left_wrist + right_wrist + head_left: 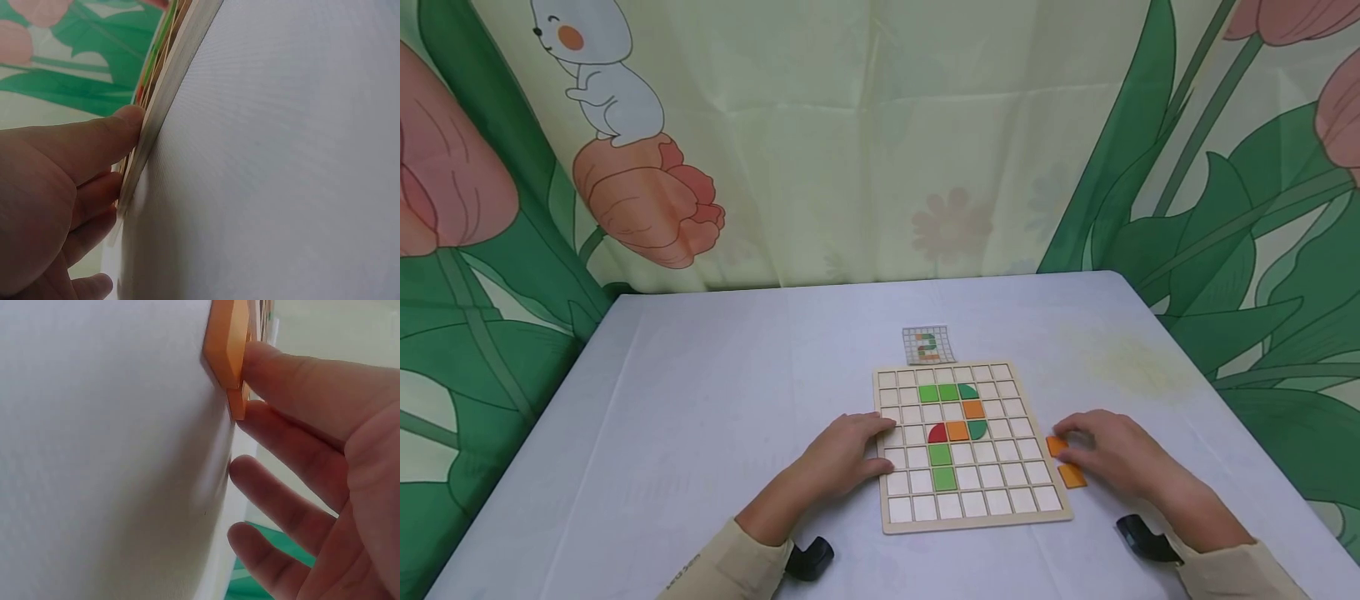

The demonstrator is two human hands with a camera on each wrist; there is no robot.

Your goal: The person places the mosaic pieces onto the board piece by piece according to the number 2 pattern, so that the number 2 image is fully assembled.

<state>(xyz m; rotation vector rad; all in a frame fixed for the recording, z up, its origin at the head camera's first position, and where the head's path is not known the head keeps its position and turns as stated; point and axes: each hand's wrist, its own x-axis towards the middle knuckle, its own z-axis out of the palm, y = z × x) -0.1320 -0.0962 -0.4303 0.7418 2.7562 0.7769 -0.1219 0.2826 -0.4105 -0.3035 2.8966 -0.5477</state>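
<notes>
A wooden grid board lies on the table, with green, orange and red tiles set in several of its cells. My left hand rests at its left edge, thumb and fingertips touching the rim; the left wrist view shows the thumb against the wooden side. To the right of the board, my right hand pinches an orange square tile between thumb and index finger. Another orange tile lies just nearer, below the thumb. In the right wrist view the nearer tile partly hides the pinched one.
A small pattern card showing a coloured figure on a grid lies just behind the board. The white-covered table ends at a back edge against a printed curtain. Black wrist-worn devices sit under both forearms.
</notes>
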